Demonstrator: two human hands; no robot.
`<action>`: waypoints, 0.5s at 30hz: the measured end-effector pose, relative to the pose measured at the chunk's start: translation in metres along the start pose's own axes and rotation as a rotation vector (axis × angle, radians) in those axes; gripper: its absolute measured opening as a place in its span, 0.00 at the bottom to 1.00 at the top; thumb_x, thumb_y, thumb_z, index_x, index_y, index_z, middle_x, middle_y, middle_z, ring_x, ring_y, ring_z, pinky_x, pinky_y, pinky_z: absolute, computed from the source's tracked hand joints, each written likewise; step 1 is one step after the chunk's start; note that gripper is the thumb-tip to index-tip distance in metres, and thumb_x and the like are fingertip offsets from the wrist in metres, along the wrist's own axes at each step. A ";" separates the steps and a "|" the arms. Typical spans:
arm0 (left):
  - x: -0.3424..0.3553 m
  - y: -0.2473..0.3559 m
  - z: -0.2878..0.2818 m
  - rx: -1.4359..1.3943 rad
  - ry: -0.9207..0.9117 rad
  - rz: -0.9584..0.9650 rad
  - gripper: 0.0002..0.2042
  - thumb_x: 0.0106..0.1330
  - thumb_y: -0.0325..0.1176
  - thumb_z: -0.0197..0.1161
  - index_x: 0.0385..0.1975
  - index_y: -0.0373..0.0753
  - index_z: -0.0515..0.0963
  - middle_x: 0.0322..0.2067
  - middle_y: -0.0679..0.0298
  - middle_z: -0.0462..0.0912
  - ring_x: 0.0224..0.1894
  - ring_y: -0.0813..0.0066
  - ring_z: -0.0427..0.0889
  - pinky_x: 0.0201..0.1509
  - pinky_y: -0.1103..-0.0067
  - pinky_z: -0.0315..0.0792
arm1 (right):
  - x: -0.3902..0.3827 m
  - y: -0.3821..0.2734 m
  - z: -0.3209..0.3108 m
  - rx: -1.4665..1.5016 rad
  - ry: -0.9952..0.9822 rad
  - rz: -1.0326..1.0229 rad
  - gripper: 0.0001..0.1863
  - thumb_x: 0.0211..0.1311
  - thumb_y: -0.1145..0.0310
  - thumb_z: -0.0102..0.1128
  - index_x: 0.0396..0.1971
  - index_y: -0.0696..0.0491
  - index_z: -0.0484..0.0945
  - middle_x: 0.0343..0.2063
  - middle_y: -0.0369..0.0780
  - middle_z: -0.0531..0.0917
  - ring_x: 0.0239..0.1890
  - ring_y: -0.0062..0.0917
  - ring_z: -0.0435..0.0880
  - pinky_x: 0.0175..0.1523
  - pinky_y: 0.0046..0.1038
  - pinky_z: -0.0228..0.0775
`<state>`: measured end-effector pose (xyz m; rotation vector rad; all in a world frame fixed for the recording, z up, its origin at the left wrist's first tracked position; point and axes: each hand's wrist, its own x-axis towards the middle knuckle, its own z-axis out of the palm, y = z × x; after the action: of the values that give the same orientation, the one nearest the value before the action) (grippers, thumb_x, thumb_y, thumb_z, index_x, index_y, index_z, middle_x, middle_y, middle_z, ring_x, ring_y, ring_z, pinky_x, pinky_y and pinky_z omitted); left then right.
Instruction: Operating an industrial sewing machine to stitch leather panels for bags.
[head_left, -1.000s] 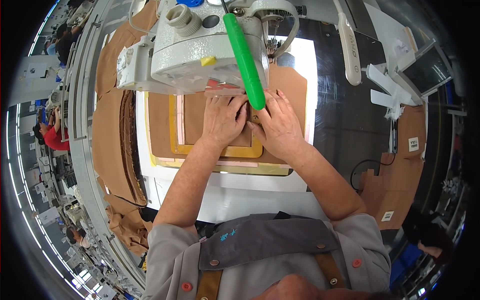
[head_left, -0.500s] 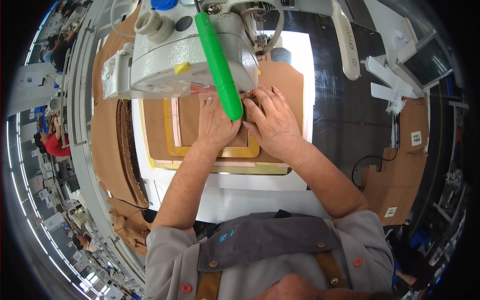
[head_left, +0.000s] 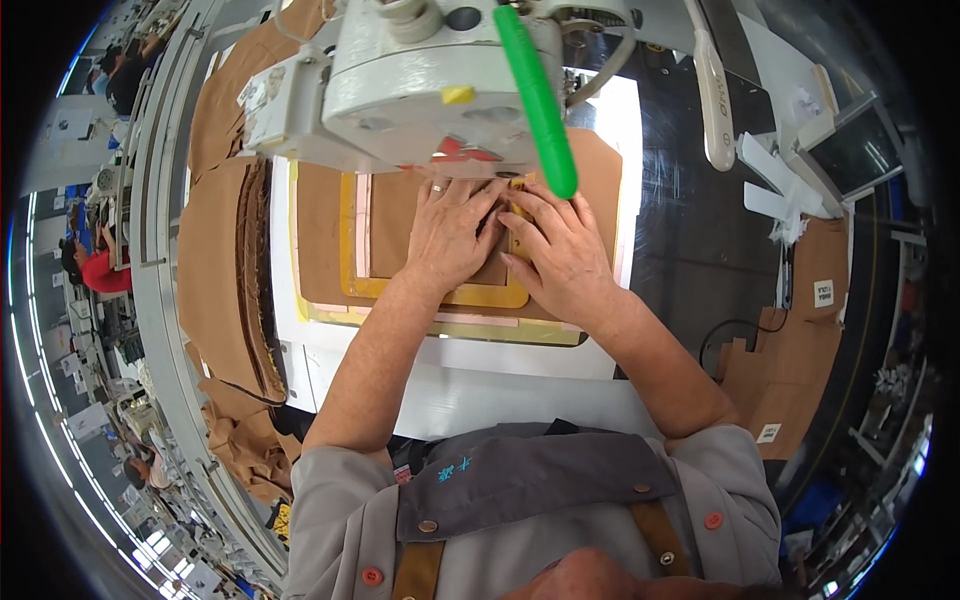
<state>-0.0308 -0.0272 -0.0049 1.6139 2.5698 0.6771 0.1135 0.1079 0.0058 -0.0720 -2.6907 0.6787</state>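
Observation:
A brown fabric piece [head_left: 395, 225] lies flat on a white board, bordered by a yellow frame [head_left: 480, 294] with a pale pink strip [head_left: 363, 230] along its left side. My left hand [head_left: 455, 235] rests on the fabric inside the frame, palm down, fingers stretched forward, a ring on one finger. Beside it, my right hand [head_left: 565, 245] lies over the frame's right bar, fingers slightly bent and apart. The fingertips of both hands nearly meet at that bar. Just beyond them hangs the grey-white sewing machine head [head_left: 430, 100], with a green handle [head_left: 537, 100] slanting down from it.
Folded brown fabric [head_left: 215, 280] is stacked on the left, with a crumpled piece [head_left: 245, 450] below. A white handheld tool [head_left: 713, 110] hangs at the upper right. Brown pieces with white labels [head_left: 785, 370] and a small screen [head_left: 855, 145] are farther right. Other people work at far left.
The machine head and green handle appear farther right and higher in the picture. My left hand has shifted right toward the frame's right bar, and its fingertips show more. The right hand moved slightly right.

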 end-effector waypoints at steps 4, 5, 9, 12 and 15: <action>0.000 0.002 -0.004 0.003 -0.030 -0.002 0.17 0.69 0.37 0.60 0.57 0.43 0.79 0.59 0.62 0.75 0.61 0.55 0.71 0.66 0.58 0.62 | -0.007 -0.004 -0.010 0.033 -0.024 -0.125 0.14 0.57 0.66 0.69 0.43 0.52 0.82 0.52 0.35 0.80 0.63 0.30 0.75 0.75 0.53 0.55; -0.001 0.002 -0.005 0.036 -0.046 -0.011 0.18 0.71 0.39 0.58 0.58 0.42 0.79 0.60 0.62 0.74 0.62 0.55 0.71 0.68 0.59 0.62 | -0.006 -0.004 -0.010 0.016 -0.045 -0.186 0.10 0.57 0.67 0.68 0.38 0.51 0.82 0.49 0.35 0.81 0.60 0.28 0.77 0.74 0.53 0.57; -0.005 0.000 -0.004 0.040 -0.022 0.000 0.19 0.72 0.41 0.58 0.58 0.42 0.78 0.61 0.63 0.73 0.63 0.54 0.70 0.69 0.59 0.60 | -0.009 -0.007 -0.012 0.090 -0.218 -0.312 0.07 0.58 0.66 0.66 0.34 0.50 0.80 0.44 0.35 0.79 0.58 0.29 0.77 0.74 0.53 0.58; -0.007 -0.004 -0.011 -0.013 -0.044 0.020 0.19 0.70 0.40 0.60 0.58 0.42 0.79 0.61 0.63 0.74 0.64 0.58 0.71 0.70 0.59 0.61 | -0.004 -0.008 -0.012 0.008 -0.217 -0.318 0.08 0.59 0.65 0.66 0.35 0.50 0.80 0.44 0.35 0.79 0.59 0.29 0.76 0.74 0.53 0.58; -0.013 -0.011 -0.020 -0.170 -0.003 0.068 0.22 0.67 0.37 0.64 0.61 0.43 0.77 0.59 0.63 0.78 0.62 0.62 0.74 0.68 0.61 0.63 | -0.003 -0.009 -0.011 0.006 -0.259 -0.321 0.11 0.59 0.62 0.68 0.37 0.50 0.80 0.44 0.35 0.79 0.59 0.29 0.76 0.74 0.53 0.58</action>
<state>-0.0393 -0.0495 0.0064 1.6529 2.3905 0.8711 0.1202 0.1045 0.0181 0.4701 -2.8475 0.6302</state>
